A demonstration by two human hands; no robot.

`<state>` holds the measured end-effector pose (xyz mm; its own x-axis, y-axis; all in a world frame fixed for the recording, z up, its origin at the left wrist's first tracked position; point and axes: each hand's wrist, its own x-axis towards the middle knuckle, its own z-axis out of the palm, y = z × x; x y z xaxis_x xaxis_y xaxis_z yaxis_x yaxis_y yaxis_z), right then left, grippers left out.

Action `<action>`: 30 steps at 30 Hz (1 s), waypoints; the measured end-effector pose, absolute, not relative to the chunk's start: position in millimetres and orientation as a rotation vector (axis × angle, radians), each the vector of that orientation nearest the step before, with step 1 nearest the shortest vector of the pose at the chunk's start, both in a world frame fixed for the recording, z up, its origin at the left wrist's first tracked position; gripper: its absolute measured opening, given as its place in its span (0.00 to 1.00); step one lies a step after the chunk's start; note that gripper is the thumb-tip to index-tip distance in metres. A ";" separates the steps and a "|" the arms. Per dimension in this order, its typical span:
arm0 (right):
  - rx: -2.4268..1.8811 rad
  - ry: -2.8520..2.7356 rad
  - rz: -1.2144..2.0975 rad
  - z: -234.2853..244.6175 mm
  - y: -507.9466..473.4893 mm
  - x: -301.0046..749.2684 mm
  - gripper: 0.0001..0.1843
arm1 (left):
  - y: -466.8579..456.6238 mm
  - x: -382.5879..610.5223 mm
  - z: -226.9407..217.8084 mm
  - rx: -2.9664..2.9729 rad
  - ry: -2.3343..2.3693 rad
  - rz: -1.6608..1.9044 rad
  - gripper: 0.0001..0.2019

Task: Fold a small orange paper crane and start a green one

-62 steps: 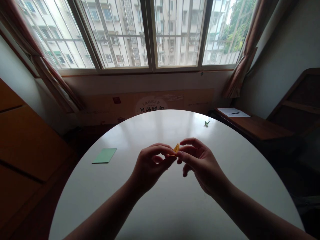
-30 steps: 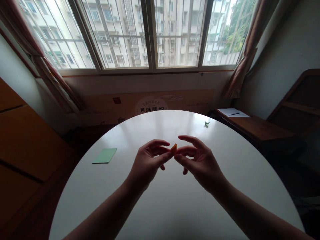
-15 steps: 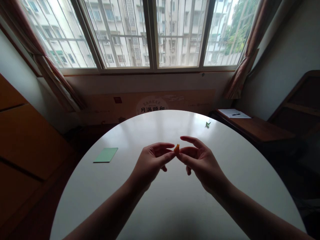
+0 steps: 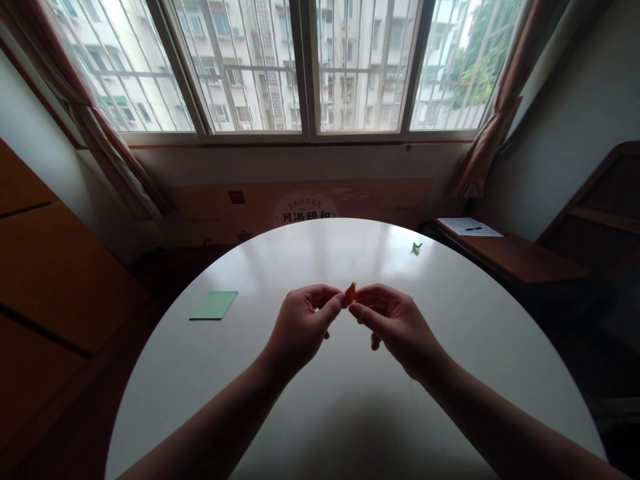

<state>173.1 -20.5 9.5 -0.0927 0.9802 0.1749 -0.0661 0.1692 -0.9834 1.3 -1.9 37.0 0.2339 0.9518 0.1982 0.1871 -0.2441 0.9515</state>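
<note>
A small folded piece of orange paper (image 4: 351, 293) is held up over the middle of the table, its narrow tip pointing upward. My left hand (image 4: 309, 321) pinches its left side between thumb and fingers. From the right, my right hand (image 4: 393, 320) grips the lower right side with thumb and forefinger, the other fingers curled behind. Fingertips cover part of the folds. A green folded-paper bird (image 4: 417, 248) rests near the far right edge, beyond my right hand. To the left of my left hand lies a stack of square green paper (image 4: 214, 305).
The round white table (image 4: 320, 413) stands before a barred window. At its right is a wooden side surface (image 4: 545, 260) bearing a white sheet (image 4: 469, 227) with a dark pen (image 4: 473, 229). An orange-brown cabinet (image 4: 55, 280) is at the left.
The right forefinger, raised before, has come down onto the orange paper. The paper has turned slightly and shows a broader face. The view has shifted a little.
</note>
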 end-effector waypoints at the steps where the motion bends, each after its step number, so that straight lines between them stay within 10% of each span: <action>1: -0.995 -1.339 1.170 9.2 -20.6 173.0 0.15 | -2.5 1.3 37.0 1.660 1.091 1.103 0.12; 30: -1.096 -1.394 1.155 -25.9 8.3 168.5 0.10 | 22.7 2.5 -10.2 1.630 1.032 0.997 0.16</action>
<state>168.5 8.3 -25.9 -0.1113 0.9848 0.1332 0.0515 0.1396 -0.9889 2.5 22.7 -10.2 0.3164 0.9371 0.1475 0.1791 -0.2117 0.9608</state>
